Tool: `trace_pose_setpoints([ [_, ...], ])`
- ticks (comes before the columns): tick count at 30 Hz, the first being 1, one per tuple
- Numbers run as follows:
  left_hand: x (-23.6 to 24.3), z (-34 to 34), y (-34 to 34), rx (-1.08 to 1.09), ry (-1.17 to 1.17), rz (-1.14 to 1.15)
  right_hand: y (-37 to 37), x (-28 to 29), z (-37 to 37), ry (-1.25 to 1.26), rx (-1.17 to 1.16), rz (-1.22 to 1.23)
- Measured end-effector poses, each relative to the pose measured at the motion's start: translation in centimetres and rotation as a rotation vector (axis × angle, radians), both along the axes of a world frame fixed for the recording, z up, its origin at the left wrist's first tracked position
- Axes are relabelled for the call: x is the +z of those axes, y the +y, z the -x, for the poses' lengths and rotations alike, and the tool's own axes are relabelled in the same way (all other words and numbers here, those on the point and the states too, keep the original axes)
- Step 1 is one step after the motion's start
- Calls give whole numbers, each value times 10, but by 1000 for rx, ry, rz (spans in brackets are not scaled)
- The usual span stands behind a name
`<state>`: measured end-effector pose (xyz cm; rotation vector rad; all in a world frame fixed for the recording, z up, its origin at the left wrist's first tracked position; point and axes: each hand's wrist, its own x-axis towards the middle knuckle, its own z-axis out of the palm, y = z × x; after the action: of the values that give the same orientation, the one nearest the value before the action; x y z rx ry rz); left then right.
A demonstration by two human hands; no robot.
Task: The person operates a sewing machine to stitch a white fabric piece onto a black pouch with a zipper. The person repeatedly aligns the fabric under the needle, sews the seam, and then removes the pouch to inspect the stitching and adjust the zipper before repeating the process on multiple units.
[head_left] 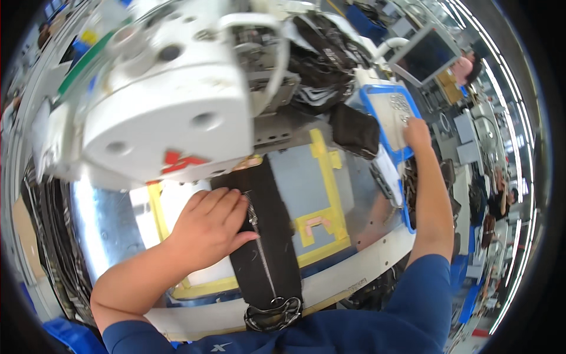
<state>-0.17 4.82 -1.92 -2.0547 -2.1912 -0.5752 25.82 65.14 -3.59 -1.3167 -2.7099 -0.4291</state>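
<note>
My left hand [213,229] lies flat on a long black fabric strip [268,248], fingers together and thumb stretched out. Beside its fingertips, a thin silver metal piece [253,218], ridged at its upper part, runs down the strip toward a ring near my body; its kind is not clear. Off to the right, my right hand [417,134] reaches into a blue-rimmed tray [365,94], fingers bent down and drawn together. Small shiny metal parts [401,103] lie just beyond those fingers. Whatever they pinch is too small to make out.
A large white sewing machine head [171,112] overhangs the work plate at the left. Black bundled material [321,59] is heaped behind, with a dark pouch-like piece [355,131] in front. Yellow tape [324,177] frames parts of the plate. Dark fabric [56,230] hangs at far left.
</note>
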Motion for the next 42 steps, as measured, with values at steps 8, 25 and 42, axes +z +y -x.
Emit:
trace_pose_setpoints([
  [8, -5, -2, -7, -12, -10, -4, -195, 84, 95, 550, 368, 590],
  [25, -9, 2, -4, 2, -140, 5, -373, 29, 166, 412, 654, 1348],
  [42, -5, -5, -5, 82, -28, 98, -378, 19, 170, 303, 1167, 614],
])
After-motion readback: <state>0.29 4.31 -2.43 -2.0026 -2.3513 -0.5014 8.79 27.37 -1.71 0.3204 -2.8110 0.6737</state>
